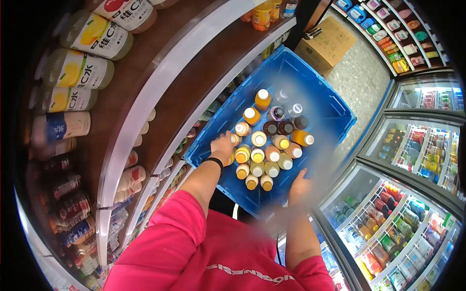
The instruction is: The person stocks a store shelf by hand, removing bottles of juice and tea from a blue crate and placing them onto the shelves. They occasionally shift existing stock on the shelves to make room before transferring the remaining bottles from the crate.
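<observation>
Fingers of the left hand [222,145] curl down over a small bottle [234,139] at the left edge of the blue crate [330,116], closed round its cap or neck as far as the view shows; a black wristband sits just behind. Fingers of the right hand [298,186] wrap the crate's near rim, thumb on top, most likely steadying the load while the other hand works; the patch there is blurred, so the exact grip cannot be told.

Bottle cluster [267,150]: upright, caps up, packed touching in rows across the crate's middle and toward its near-left side. Mostly orange and yellow drinks with white caps; a few dark ones and two clear ones toward the far side. One orange bottle [302,138] lies tilted at the cluster's right edge. The far and right corners of the crate floor show bare blue.

Crate is held or propped just beside curved brown shelves [194,82], close enough for short reaches. Large yellow-labelled bottles [97,36] lie along the upper shelf at left. Cardboard box [325,43] on the floor beyond the crate's far corner. Glass-doored coolers [403,203] full of drinks run along the right.
</observation>
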Demonstrator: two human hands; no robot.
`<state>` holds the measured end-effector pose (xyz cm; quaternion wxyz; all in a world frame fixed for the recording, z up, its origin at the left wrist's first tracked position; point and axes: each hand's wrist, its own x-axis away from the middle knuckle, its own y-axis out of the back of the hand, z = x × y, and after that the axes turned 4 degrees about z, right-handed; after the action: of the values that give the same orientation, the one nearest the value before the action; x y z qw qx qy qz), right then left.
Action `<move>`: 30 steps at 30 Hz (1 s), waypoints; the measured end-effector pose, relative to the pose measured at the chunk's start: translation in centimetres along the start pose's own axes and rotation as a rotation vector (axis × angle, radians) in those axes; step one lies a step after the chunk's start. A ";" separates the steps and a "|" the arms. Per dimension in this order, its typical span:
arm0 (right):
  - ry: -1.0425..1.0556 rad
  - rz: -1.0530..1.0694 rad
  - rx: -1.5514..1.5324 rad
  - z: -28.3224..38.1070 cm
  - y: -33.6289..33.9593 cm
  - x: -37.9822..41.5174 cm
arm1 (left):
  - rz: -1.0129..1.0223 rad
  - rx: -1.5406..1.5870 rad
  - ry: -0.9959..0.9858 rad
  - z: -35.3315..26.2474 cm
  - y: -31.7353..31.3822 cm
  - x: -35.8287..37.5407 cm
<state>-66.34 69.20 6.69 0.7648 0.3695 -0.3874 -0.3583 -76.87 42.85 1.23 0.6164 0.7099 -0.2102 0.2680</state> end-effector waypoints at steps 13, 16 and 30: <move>-0.052 0.108 0.010 -3.7 -2.4 -2.1 | -0.225 0.165 -0.207 2.0 5.2 4.2; -0.058 0.091 -0.007 -4.6 -3.6 -2.8 | -0.301 0.329 -0.200 2.0 7.8 7.4; 0.221 0.002 -0.140 -2.9 -0.6 -0.8 | -0.687 1.320 -0.264 5.4 14.5 14.2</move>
<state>-64.38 70.41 4.68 0.8272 0.3522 -0.2752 -0.3406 -74.44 35.73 20.88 0.0817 0.9836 0.1548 0.0437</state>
